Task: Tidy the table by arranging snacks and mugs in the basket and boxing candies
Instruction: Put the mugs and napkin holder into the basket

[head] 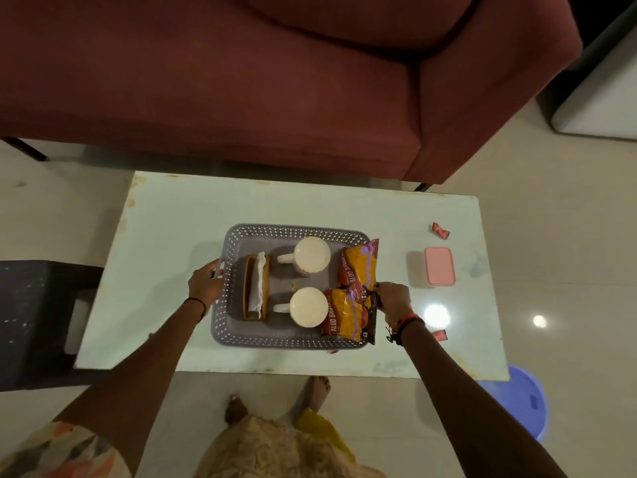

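Near edge of the pale glossy rectangular table: a red-wrapped candy is lying just right of the right wrist, and a sliver of red wrapper is peeking out at the basket's near right corner.

The grey perforated plastic basket is sitting mid-table. The left hand is curling over the basket's left handle, fingers closed round it. The right hand is pinching at the basket's right rim, between the two packets; whether it is gripping rim or packet edge cannot be told from here.

Inside the basket, near to far:
- nearer yellow-and-red foil snack packet at the near right, lying flat
- nearer white ceramic mug just left of it, handle pointing left
- brown wooden napkin holder with white tissue along the left side
- farther white mug, handle left
- second yellow-and-red snack packet, leaning on the far right rim

Right of the basket, well apart: a small pink lidded plastic box, closed. Farther right, another red candy is lying loose.

Judgement: the snack-and-mug step is looking all but finished, with both hands seeming to be squaring the basket. Boxing the candies is not yet begun. Next move calls for releasing the basket, opening the pink lid, and gathering the scattered candies.

Beyond the table, a maroon fabric sofa is standing.
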Tool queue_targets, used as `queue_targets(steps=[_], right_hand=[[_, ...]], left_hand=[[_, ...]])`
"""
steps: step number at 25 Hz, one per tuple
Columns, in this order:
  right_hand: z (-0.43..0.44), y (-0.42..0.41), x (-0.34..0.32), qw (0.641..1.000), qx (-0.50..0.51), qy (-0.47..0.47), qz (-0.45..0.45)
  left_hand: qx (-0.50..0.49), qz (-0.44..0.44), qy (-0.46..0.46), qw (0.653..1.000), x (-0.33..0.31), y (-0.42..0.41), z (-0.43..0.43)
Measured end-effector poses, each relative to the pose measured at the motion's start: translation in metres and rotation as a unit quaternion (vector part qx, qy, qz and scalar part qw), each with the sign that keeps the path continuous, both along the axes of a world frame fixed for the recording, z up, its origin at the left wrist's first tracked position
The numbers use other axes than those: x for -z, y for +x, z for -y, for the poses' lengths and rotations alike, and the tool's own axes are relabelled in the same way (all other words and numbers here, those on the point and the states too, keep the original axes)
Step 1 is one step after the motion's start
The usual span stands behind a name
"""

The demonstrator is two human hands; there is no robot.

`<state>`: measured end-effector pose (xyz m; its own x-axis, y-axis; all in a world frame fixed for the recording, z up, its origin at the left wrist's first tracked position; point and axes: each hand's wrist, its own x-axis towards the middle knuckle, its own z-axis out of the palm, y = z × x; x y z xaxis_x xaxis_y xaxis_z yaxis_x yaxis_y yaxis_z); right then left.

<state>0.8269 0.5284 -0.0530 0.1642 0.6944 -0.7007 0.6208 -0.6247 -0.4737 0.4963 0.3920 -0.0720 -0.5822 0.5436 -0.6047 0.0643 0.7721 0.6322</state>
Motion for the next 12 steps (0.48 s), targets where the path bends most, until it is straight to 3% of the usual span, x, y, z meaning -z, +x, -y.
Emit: queue_targets(steps=[1,2,6,12], right_hand=[[-0.003,0.0,0.004,0.998,-0.046,0.019,0.042],[-0.015,-0.001,0.013,0.997,-0.025,0.017,0.078],[-0.053,-0.005,0.052,0.991,0.114,-0.031,-0.064],[-0.09,-0.02,0.09,0.998,-0.009,-0.02,-0.052]], left_hand=[[-0.001,0.004,0.0,1.0,0.007,0.001,-0.009],[-0.005,0.002,-0.001,1.0,0.014,0.004,-0.019],[-0.013,0.016,0.002,1.0,0.036,-0.003,-0.05],[-0.021,0.018,0.017,0.999,0.061,-0.02,-0.087]])
